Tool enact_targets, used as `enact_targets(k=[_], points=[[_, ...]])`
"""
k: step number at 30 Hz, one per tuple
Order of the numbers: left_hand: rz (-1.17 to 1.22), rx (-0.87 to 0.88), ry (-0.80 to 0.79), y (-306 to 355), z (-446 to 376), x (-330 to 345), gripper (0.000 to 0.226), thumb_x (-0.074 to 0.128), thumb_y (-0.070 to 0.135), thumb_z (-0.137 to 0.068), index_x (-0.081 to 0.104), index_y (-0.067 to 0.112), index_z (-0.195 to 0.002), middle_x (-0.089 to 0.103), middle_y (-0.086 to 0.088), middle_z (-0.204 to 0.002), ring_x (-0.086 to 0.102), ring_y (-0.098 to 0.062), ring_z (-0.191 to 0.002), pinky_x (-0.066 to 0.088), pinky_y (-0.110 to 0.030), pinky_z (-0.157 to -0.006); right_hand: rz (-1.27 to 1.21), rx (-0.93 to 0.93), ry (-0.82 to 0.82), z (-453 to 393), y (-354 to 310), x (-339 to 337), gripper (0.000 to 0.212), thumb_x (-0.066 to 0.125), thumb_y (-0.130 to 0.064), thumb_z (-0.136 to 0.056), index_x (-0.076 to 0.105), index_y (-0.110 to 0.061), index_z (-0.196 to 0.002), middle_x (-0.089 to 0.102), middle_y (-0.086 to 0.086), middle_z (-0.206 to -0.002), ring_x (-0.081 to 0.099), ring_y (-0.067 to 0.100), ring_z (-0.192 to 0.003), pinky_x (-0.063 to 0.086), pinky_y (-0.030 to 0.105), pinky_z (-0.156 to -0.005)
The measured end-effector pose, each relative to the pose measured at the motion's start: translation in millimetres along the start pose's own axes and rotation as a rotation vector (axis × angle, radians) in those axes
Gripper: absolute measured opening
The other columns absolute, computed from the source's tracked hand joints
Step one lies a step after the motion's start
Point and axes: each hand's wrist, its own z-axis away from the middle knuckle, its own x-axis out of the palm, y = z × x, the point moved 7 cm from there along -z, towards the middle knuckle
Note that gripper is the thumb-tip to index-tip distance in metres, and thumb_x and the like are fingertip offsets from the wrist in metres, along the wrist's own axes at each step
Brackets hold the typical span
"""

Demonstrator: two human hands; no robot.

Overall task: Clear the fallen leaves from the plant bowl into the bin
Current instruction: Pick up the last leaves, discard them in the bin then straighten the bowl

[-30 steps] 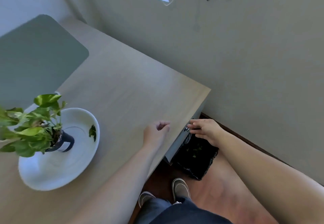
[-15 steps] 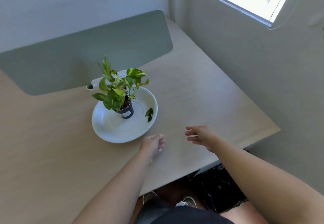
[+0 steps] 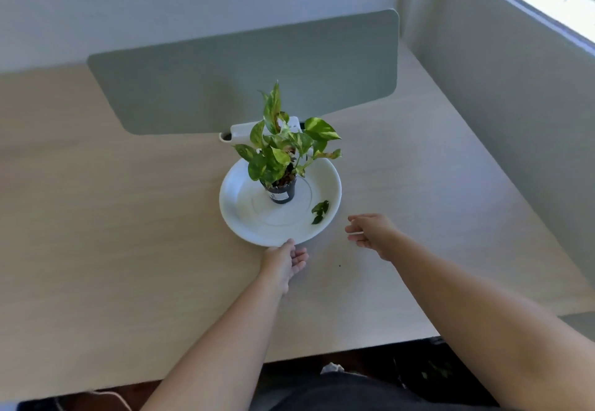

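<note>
Reaching step: right hand point(image 3: 373, 233), fingers loose and empty, hovers beside the fallen leaf point(image 3: 320, 211); left hand point(image 3: 283, 257) fingers touch the bowl point(image 3: 244, 217) rim. Next, pinch it.

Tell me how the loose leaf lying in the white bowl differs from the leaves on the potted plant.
The fallen leaf lies flat on the white bowl near its right rim, detached; the plant's leaves stand raised on stems above the dark pot. The fallen leaf looks dark green and crumpled; the plant's leaves are brighter, spread open and marked with yellow. The fallen leaf sits close to the right hand; the plant's leaves are farther off. Both are green.
</note>
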Motion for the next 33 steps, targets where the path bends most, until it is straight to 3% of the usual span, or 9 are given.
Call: enact_targets(k=[9, 13, 16, 19, 22, 25, 27, 29, 33], points=[[-0.319, -0.026, -0.013, 59, -33, -64, 0.019, 0.055, 0.013, -0.086, 0.049, 0.006, -0.069, 0.068, -0.016, -0.085, 0.067, -0.023, -0.071, 0.056, -0.029, -0.063, -0.007, -0.02, 0.067, -30, -37, 39, 0.022, 0.053, -0.014, -0.092, 0.063, -0.009, -0.11, 0.065, 0.011, -0.087, 0.06, 0.02, -0.066, 0.051, 0.03, -0.063], [-0.481, -0.057, -0.067, 86, -49, -83, 0.016, 0.057, 0.014, -0.084, 0.053, 0.005, -0.071, 0.067, -0.014, -0.081, 0.066, -0.023, -0.069, 0.057, -0.03, -0.064, -0.025, -0.016, 0.09, -41, -46, 55, 0.022, 0.054, -0.013, -0.093, 0.062, -0.007, -0.112, 0.067, 0.015, -0.096, 0.064, 0.025, -0.077, 0.055, 0.034, -0.069], [-0.578, -0.054, -0.087, 107, -57, -95, 0.011, 0.055, 0.011, -0.083, 0.057, 0.003, -0.076, 0.066, -0.012, -0.078, 0.066, -0.022, -0.067, 0.057, -0.028, -0.062, -0.057, -0.031, 0.133, -45, -50, 56, 0.025, 0.058, -0.008, -0.09, 0.062, -0.006, -0.115, 0.068, 0.016, -0.093, 0.063, 0.022, -0.068, 0.056, 0.029, -0.058], [-0.635, -0.017, -0.079, 126, -66, -103, 0.011, 0.053, 0.01, -0.082, 0.059, 0.001, -0.083, 0.063, -0.011, -0.072, 0.064, -0.02, -0.06, 0.055, -0.025, -0.055, -0.078, -0.028, 0.127, -44, -45, 60, 0.026, 0.063, -0.002, -0.083, 0.063, -0.003, -0.109, 0.066, 0.016, -0.08, 0.058, 0.018, -0.055, 0.054, 0.023, -0.048], [-0.635, 0.05, -0.027, 144, -75, -106, 0.015, 0.053, 0.01, -0.081, 0.062, -0.001, -0.085, 0.065, -0.013, -0.065, 0.059, -0.019, -0.051, 0.051, -0.025, -0.053, -0.152, -0.021, 0.11, -40, -37, 66, 0.023, 0.064, 0.0, -0.083, 0.059, 0.001, -0.106, 0.064, 0.017, -0.079, 0.056, 0.019, -0.054, 0.055, 0.023, -0.051], [-0.584, 0.182, 0.036, 156, -82, -105, 0.013, 0.054, 0.009, -0.081, 0.062, -0.001, -0.084, 0.067, -0.014, -0.064, 0.059, -0.024, -0.055, 0.056, -0.034, -0.066, -0.253, 0.005, 0.104, -35, -29, 73, 0.016, 0.061, 0.003, -0.085, 0.054, 0.002, -0.1, 0.059, 0.018, -0.081, 0.052, 0.019, -0.053, 0.052, 0.025, -0.054], [-0.517, 0.257, 0.108, 159, -81, -104, 0.006, 0.057, 0.009, -0.083, 0.056, 0.004, -0.086, 0.069, -0.016, -0.073, 0.062, -0.022, -0.056, 0.06, -0.036, -0.068, -0.302, 0.034, 0.1, -32, -22, 76, 0.014, 0.061, 0.004, -0.086, 0.052, 0.001, -0.097, 0.058, 0.018, -0.082, 0.055, 0.02, -0.054, 0.054, 0.024, -0.05], [-0.5, 0.344, 0.164, 162, -74, -100, 0.017, 0.06, 0.009, -0.083, 0.053, 0.008, -0.099, 0.066, -0.016, -0.098, 0.062, -0.018, -0.063, 0.057, -0.03, -0.062, -0.337, 0.057, 0.105, -29, -16, 79, 0.02, 0.061, 0.003, -0.085, 0.053, 0.002, -0.104, 0.058, 0.019, -0.084, 0.059, 0.02, -0.055, 0.053, 0.022, -0.048], [-0.85, 0.652, 0.256, 170, -58, -79, 0.055, 0.065, 0.007, -0.077, 0.047, 0.016, -0.128, 0.037, -0.005, -0.13, 0.052, -0.025, -0.099, 0.044, -0.029, -0.083, -0.413, 0.096, 0.115, -20, -5, 86, 0.018, 0.06, 0.004, -0.086, 0.052, 0.002, -0.102, 0.06, 0.022, -0.092, 0.065, 0.026, -0.068, 0.056, 0.023, -0.048]])
